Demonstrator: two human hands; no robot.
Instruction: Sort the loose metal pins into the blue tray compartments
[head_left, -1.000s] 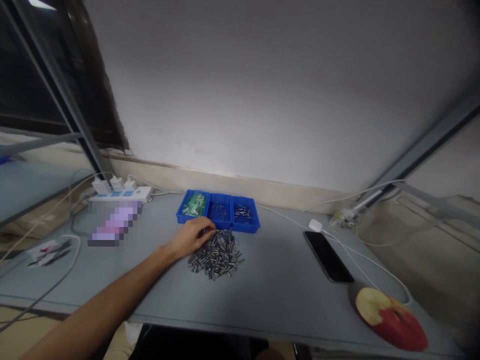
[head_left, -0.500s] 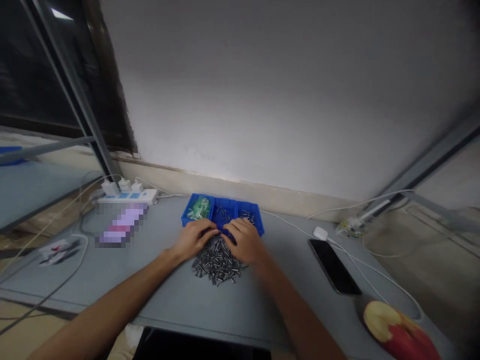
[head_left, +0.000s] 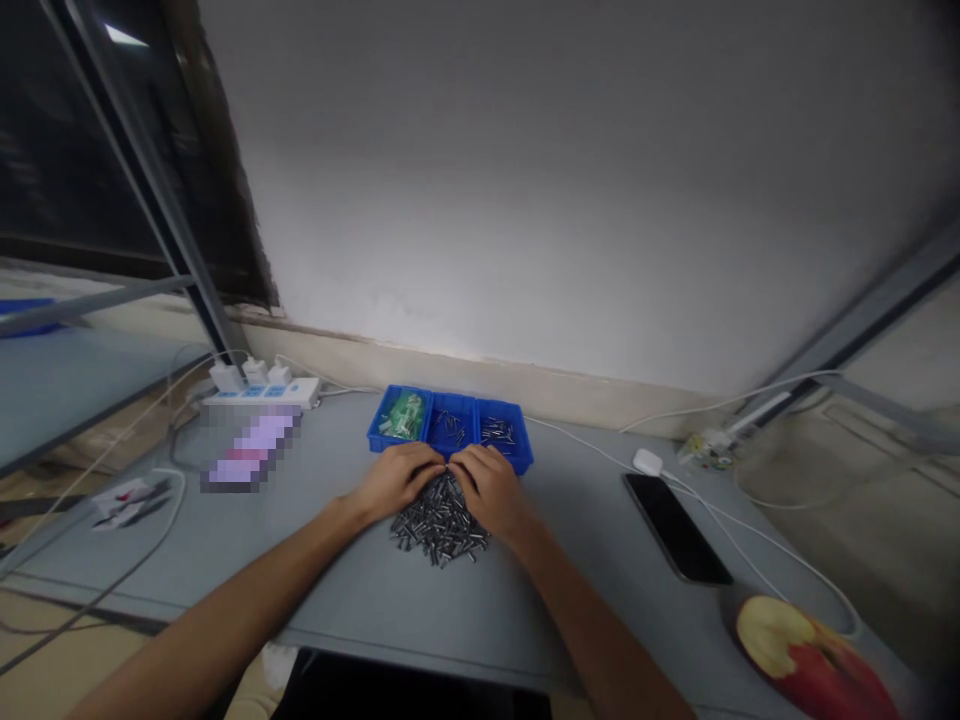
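Note:
A pile of small metal pins or screws lies on the grey table, too small to name for sure. Over its far edge, my left hand and my right hand meet with fingertips pinched together. Whatever is between the fingertips is too small to make out. Just beyond stand three joined blue bins. Small green and clear pieces fill the left bin. A few thin metal pieces lie in the middle bin, and more are in the right bin.
To the left are a white power strip with plugs, a blurred purple object and crumpled paper. On the right lie a black phone, a white charger, cables and a bitten apple. A wall rises behind.
My hands have drawn closer, fingertips now meeting in front of the bins. My right hand has lowered slightly, showing more of the right bin. The whole view has shifted a little.

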